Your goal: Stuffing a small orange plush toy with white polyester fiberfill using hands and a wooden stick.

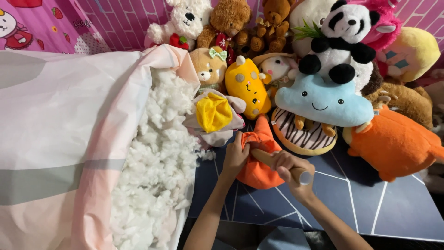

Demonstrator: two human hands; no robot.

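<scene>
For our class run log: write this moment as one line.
left hand: holds orange toy | right hand: grips wooden stick into toy | stuffing: left

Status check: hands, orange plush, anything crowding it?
Left hand grips orange plush at its opening. Right hand holds wooden stick pushed into it. Donut plush touching alongside.

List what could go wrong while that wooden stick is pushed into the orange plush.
1. The wooden stick, gripped by the right hand, might poke through the orange plush or strain its opening.
2. It might slip toward the left hand pinching that opening.
3. Loose white stuffing beside it could scatter.
</scene>
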